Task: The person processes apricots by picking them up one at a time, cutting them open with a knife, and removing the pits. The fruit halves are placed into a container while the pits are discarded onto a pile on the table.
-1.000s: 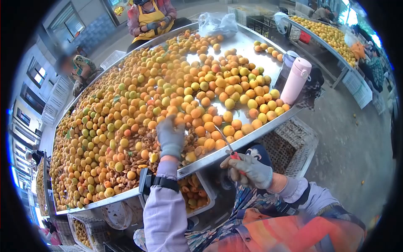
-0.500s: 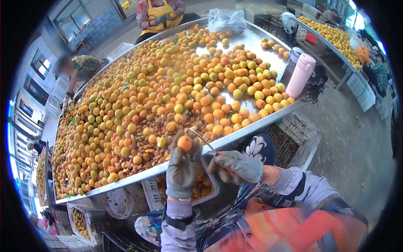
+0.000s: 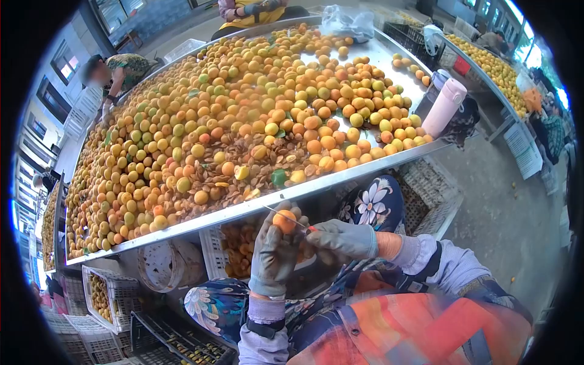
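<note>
We see the knife (image 3: 298,224), clear of the orange fruit (image 3: 284,222) half a second ago, now laid against it, our left hand (image 3: 271,249) grasping the fruit just off the counter's (image 3: 182,229) near edge, our right hand (image 3: 347,238) clasping the knife, so cutting seems under way.

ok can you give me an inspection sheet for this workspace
Surface: metal table, mostly covered in loose fruit, some bare metal at the far right
Job's things: held orange fruit; red-handled knife, blade at that fruit
Clutter: brown pieces near the front edge, pink bottle, plastic bag
Hands: gloved left hand holds the fruit; gloved right hand grips the knife
Cables: nothing seen
Surroundings: white crate below the near edge, person across the table
</note>
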A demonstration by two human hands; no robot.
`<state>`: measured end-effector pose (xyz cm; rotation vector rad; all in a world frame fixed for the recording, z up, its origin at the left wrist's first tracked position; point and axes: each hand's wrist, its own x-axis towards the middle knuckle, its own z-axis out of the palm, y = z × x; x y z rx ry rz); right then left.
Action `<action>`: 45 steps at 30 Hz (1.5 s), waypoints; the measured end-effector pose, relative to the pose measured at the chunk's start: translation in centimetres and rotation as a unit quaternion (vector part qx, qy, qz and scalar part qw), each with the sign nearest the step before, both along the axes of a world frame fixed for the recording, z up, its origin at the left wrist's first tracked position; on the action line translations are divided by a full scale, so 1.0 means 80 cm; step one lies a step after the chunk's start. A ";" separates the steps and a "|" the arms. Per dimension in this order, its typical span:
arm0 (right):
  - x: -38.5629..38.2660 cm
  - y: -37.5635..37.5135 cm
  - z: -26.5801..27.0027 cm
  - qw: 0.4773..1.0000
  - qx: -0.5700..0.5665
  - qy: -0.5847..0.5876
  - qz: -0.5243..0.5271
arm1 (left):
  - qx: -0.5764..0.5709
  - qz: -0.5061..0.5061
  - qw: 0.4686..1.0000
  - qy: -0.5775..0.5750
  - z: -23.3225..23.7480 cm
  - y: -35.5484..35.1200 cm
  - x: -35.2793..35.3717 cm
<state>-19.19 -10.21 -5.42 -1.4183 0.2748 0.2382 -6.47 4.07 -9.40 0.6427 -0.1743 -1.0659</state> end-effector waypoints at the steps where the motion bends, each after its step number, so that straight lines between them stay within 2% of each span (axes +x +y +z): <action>1: -0.001 -0.001 -0.002 1.000 0.007 0.008 0.011 | 0.004 -0.007 1.000 0.014 -0.001 0.001 0.000; 6: -0.002 0.004 0.005 0.999 0.011 0.017 0.034 | 0.034 0.012 0.998 -0.055 0.018 0.005 -0.005; 8: -0.002 0.007 -0.008 0.997 -0.006 -0.069 0.044 | 0.043 0.024 0.995 -0.083 0.021 0.008 -0.004; 10: -0.010 0.008 -0.018 0.996 -0.036 -0.064 0.054 | 0.047 -0.012 0.962 -0.269 0.022 0.018 0.007; 11: -0.014 0.007 -0.024 0.994 -0.065 -0.061 0.063 | 0.048 -0.010 0.963 -0.265 0.026 0.022 0.008; 12: -0.015 0.001 -0.033 0.994 -0.063 -0.058 0.064 | 0.075 -0.028 0.944 -0.320 0.032 0.024 0.010; 14: -0.013 -0.017 -0.048 0.973 -0.063 -0.178 0.133 | 0.102 -0.058 0.905 -0.409 0.026 0.029 0.017; 15: -0.011 -0.016 -0.030 0.973 -0.063 -0.179 0.135 | 0.103 -0.056 0.905 -0.409 0.012 0.027 0.016; 17: -0.007 -0.009 0.020 0.993 -0.012 0.072 0.096 | 0.012 0.019 0.972 -0.235 -0.010 0.015 0.006; 18: -0.005 -0.006 0.019 0.993 -0.015 0.070 0.095 | -0.032 0.059 0.988 -0.141 0.014 0.006 -0.013; 19: -0.005 0.002 0.014 0.996 -0.017 0.041 0.072 | -0.033 0.060 0.988 -0.142 0.021 0.002 -0.025; 21: -0.004 0.003 0.007 0.998 -0.020 0.013 0.055 | -0.039 0.033 0.999 0.003 0.025 0.003 -0.038; 22: -0.008 0.000 0.004 0.996 -0.041 -0.041 0.075 | -0.020 0.018 0.997 -0.069 0.023 0.009 -0.034; 23: -0.010 -0.002 0.001 0.989 -0.061 -0.096 0.092 | -0.018 0.020 0.997 -0.067 0.022 0.013 -0.030; 24: -0.006 -0.006 -0.009 0.989 -0.059 -0.096 0.092 | 0.007 0.010 0.991 -0.133 0.024 0.015 -0.025; 25: 0.000 -0.014 -0.023 0.936 -0.153 -0.293 0.121 | 0.030 -0.002 0.980 -0.198 0.034 0.014 -0.020; 26: 0.002 -0.021 -0.030 0.835 -0.241 -0.474 0.143 | 0.055 -0.005 0.957 -0.283 0.053 0.018 -0.019; 27: 0.001 -0.025 -0.025 0.836 -0.242 -0.473 0.141 | 0.055 -0.008 0.958 -0.283 0.063 0.021 -0.014; 29: -0.003 -0.031 -0.013 0.805 -0.268 -0.499 0.179 | 0.091 -0.124 0.927 -0.343 0.072 0.026 -0.003; 30: -0.007 -0.031 -0.016 0.805 -0.267 -0.498 0.180 | 0.098 -0.129 0.913 -0.374 0.073 0.026 0.000; 31: -0.013 -0.030 -0.020 0.868 -0.234 -0.400 0.179 | 0.098 -0.127 0.914 -0.374 0.069 0.023 -0.003; 32: -0.015 -0.030 -0.023 0.917 -0.199 -0.297 0.176 | 0.091 -0.081 0.947 -0.297 0.059 0.017 -0.010; 33: -0.015 -0.025 -0.020 0.917 -0.198 -0.298 0.177 | 0.083 -0.036 0.972 -0.217 0.050 0.011 -0.018; 34: -0.014 -0.017 -0.012 0.947 -0.152 -0.243 0.145 | 0.067 0.002 0.986 -0.154 0.043 0.006 -0.032; 35: -0.014 -0.013 -0.008 0.970 -0.105 -0.186 0.113 | 0.068 0.002 0.986 -0.154 0.039 0.003 -0.044; 37: -0.016 -0.012 -0.013 0.973 -0.095 -0.182 0.109 | -0.062 0.025 0.997 -0.039 0.037 -0.003 -0.060; 39: -0.020 -0.014 -0.014 0.975 -0.083 -0.177 0.108 | -0.024 0.010 0.998 -0.052 0.039 0.002 -0.053; 41: -0.024 -0.021 -0.010 0.979 -0.046 -0.133 0.147 | 0.068 -0.027 0.984 -0.160 0.050 0.004 -0.041; 42: -0.022 -0.024 -0.025 0.979 -0.046 -0.132 0.147 | 0.066 -0.053 0.969 -0.231 0.058 0.006 -0.033; 43: -0.017 -0.029 -0.050 0.921 -0.168 -0.333 0.113 | 0.066 -0.055 0.969 -0.231 0.064 0.008 -0.028; 44: -0.016 -0.032 -0.068 0.807 -0.281 -0.514 0.073 | 0.106 -0.076 0.939 -0.319 0.070 0.009 -0.023; 45: -0.018 -0.031 -0.066 0.807 -0.282 -0.514 0.074 | 0.146 -0.094 0.898 -0.405 0.072 0.009 -0.021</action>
